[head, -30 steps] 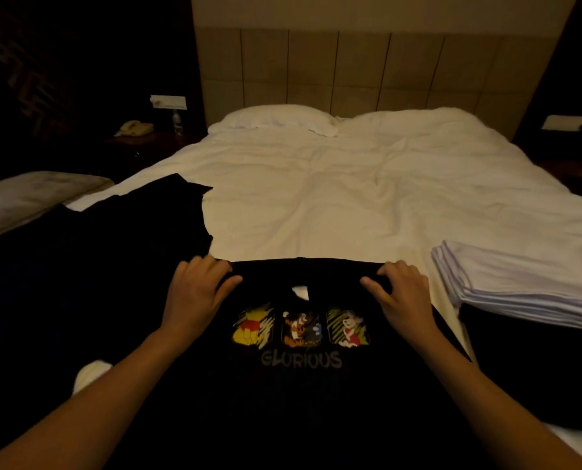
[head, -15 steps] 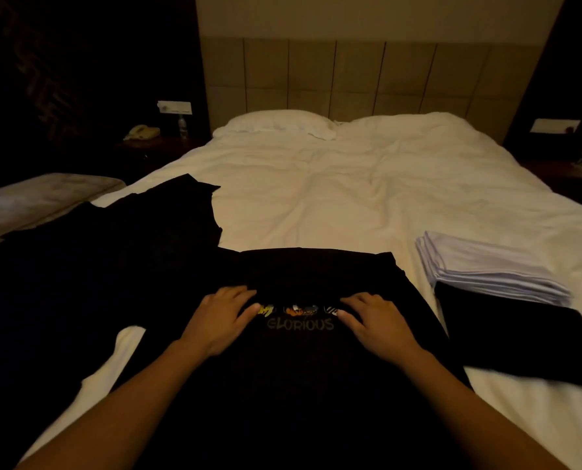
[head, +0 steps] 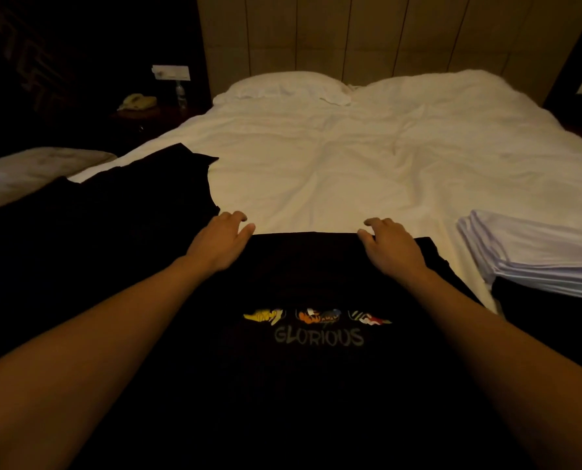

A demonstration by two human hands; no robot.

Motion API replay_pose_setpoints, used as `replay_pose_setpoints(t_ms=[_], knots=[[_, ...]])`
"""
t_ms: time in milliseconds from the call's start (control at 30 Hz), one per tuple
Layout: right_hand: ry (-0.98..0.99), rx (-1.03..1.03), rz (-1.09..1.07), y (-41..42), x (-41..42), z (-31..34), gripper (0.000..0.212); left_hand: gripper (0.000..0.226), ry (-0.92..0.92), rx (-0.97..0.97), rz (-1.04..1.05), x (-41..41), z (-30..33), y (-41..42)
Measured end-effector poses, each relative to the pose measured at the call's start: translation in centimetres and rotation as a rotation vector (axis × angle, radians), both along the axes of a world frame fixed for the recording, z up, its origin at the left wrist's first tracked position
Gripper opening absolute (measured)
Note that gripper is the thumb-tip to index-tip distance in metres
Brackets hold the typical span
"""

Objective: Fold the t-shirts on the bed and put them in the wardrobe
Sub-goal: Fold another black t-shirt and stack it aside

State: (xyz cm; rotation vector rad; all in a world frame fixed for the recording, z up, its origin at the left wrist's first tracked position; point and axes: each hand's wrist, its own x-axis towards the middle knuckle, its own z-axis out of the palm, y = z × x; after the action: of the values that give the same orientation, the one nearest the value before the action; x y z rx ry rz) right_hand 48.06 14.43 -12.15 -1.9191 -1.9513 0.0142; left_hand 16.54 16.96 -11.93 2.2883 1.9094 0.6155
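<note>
A soft black t-shirt (head: 316, 283) printed "GLORIOUS" lies flat on the near end of the rumpled white bed (head: 367, 164), its lower part cut off by the frame. The left hand (head: 220, 244) and right hand (head: 389, 244) rest at its far corners, fingers loosely bent; whether they pinch the cloth is unclear. Dark garments (head: 113, 212) blur together at left, folded white cloth (head: 537, 252) is stacked at right, and a padded headboard (head: 384, 35) stands behind.

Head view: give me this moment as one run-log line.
left hand: open, far fold edge | right hand: open, same edge | black t-shirt: partly folded on bed
</note>
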Motion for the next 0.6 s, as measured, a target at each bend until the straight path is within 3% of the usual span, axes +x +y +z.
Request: replay_pose_setpoints(t_ms=[333, 500, 600], knots=[[-0.290, -0.031, 0.035, 4.4, 3.4, -2.9, 0.047, 0.050, 0.200, -0.035, -0.003, -1.4, -2.9, 4.7], [-0.440, 0.145, 0.007, 4.4, 4.0, -1.7, 0.058, 0.058, 0.299, 0.180, 0.052, -1.4, -1.8, 4.7], [-0.541, 0.117, 0.012, 4.3, 3.8, -1.8, 0.058, 0.061, 0.327, 0.167, 0.058, -1.6, -2.0, 4.6]])
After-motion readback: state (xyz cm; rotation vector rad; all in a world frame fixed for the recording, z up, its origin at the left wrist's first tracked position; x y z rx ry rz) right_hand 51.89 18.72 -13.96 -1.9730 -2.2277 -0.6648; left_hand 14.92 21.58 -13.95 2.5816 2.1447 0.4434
